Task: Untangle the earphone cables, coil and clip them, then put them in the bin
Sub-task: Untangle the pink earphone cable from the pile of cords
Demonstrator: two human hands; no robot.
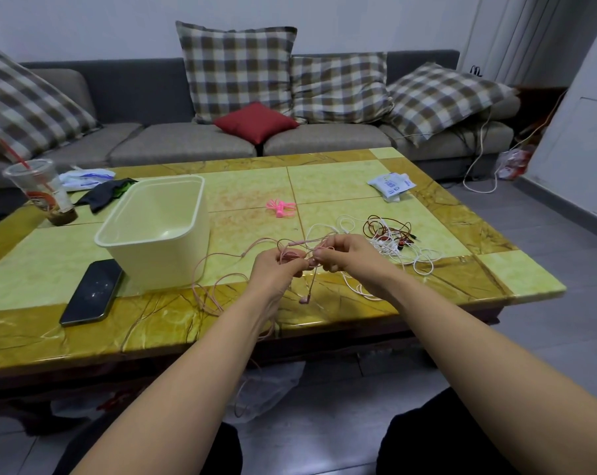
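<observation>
Pinching pink earphone cable (pixel 218 269) between left hand (pixel 276 269), right hand (pixel 345 252).

A grey sofa (pixel 187 145) spans 12 o'clock against a plain white wall (pixel 84 25). Plaid cushions (pixel 237 70) and one red cushion (pixel 255 122) rest on it. A green-and-amber table (pixel 324 180) occupies the centre. Grey floor tiles (pixel 547 320) lie at 3 o'clock.
</observation>
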